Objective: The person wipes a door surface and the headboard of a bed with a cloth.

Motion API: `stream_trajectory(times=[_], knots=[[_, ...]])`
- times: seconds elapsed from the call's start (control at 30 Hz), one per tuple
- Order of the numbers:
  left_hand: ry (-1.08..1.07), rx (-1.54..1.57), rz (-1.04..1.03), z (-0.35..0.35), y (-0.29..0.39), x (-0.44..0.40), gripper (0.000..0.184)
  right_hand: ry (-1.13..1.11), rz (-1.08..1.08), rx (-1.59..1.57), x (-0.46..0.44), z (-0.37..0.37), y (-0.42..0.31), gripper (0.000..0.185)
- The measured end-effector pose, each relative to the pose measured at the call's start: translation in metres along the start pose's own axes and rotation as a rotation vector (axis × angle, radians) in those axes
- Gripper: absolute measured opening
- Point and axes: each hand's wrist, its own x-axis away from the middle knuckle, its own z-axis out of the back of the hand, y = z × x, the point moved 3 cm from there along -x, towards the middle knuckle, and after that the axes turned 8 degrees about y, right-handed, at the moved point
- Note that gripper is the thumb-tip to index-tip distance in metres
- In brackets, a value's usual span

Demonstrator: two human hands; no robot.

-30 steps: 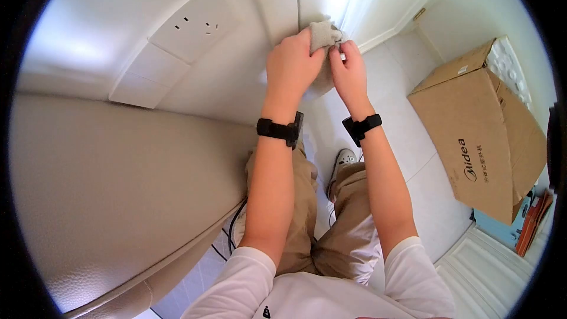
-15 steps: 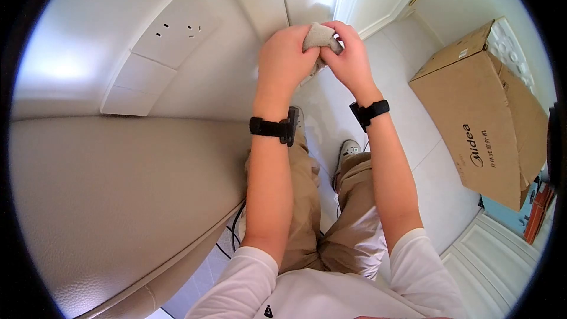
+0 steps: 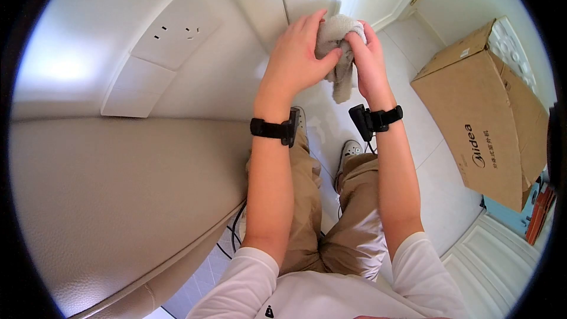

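A crumpled grey cloth point(image 3: 341, 29) is bunched between my two hands, with a loose end hanging down towards the floor. My left hand point(image 3: 300, 53) is against the cloth's left side; its thumb lies across the front, and its fingers reach up along the edge, fairly straight. On the other side, my right hand point(image 3: 370, 59) pinches the upper right of the cloth, thumb pressed into the folds. Part of the fingers behind the cloth is hidden. Each wrist wears a black strap with a small device.
On the left are a beige padded leather surface point(image 3: 130, 201) and a wall panel with sockets point(image 3: 168, 32). To the right, a brown cardboard box point(image 3: 472, 106) stands on the tiled floor point(image 3: 407, 124). A white door frame is ahead; black cables point(image 3: 235, 224) hang by my legs.
My hands have moved apart, the right one to the right. The cloth, earlier mostly covered by my fingers, is now more unfolded, with an end hanging down. My left fingers have straightened.
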Motion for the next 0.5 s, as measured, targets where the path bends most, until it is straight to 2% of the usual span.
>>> stream_trajectory(times=[0.1,0.2,0.3,0.5], knots=[[0.038,-0.102,-0.043,-0.002,0.005,0.001,0.065,0.047,-0.082,0.007,0.006,-0.002,-0.002,0.027],[0.001,-0.122,-0.008,-0.003,-0.003,0.001,0.062,-0.075,-0.152,-0.026,0.012,-0.005,-0.012,0.029],[-0.081,0.05,0.143,-0.003,-0.007,0.003,0.055,-0.074,-0.099,-0.026,0.014,-0.002,-0.014,0.03],[-0.281,-0.024,0.289,0.0,0.003,0.003,0.041,-0.018,-0.068,-0.002,0.009,0.018,-0.017,0.029]])
